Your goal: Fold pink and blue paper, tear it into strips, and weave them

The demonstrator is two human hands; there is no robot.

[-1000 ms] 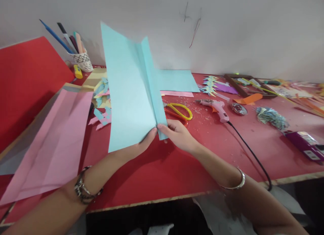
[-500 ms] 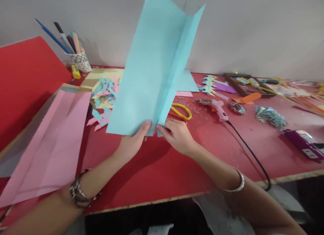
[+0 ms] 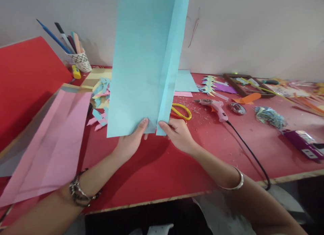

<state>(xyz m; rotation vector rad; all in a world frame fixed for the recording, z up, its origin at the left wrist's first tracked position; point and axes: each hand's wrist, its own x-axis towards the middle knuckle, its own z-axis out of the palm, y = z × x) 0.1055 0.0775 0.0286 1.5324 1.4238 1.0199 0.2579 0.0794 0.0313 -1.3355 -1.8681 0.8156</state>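
A tall sheet of light blue paper (image 3: 141, 63) stands upright above the table, its top cut off by the frame. A lengthwise crease runs near its right side, with a narrow strip split from the main part at the bottom edge. My left hand (image 3: 131, 137) pinches the lower edge left of that split, thumb in front and fingers mostly hidden behind. On the narrow strip, my right hand (image 3: 178, 132) grips the bottom corner between thumb and fingers. Behind the sheet, yellow-handled scissors (image 3: 182, 111) show only in part.
Creased pink paper (image 3: 58, 137) lies left, beside a red board (image 3: 27, 80). Paper scraps (image 3: 100, 117) and a pen cup (image 3: 80, 61) are behind. To the right lie a pink glue gun (image 3: 212, 106) with its cord, a wooden frame (image 3: 248, 85) and a purple device (image 3: 303, 144).
The blue sheet has swung from leaning right to nearly upright, and its top has left the frame. The bottom split between its two parts shows more plainly. Both hands keep their grip.
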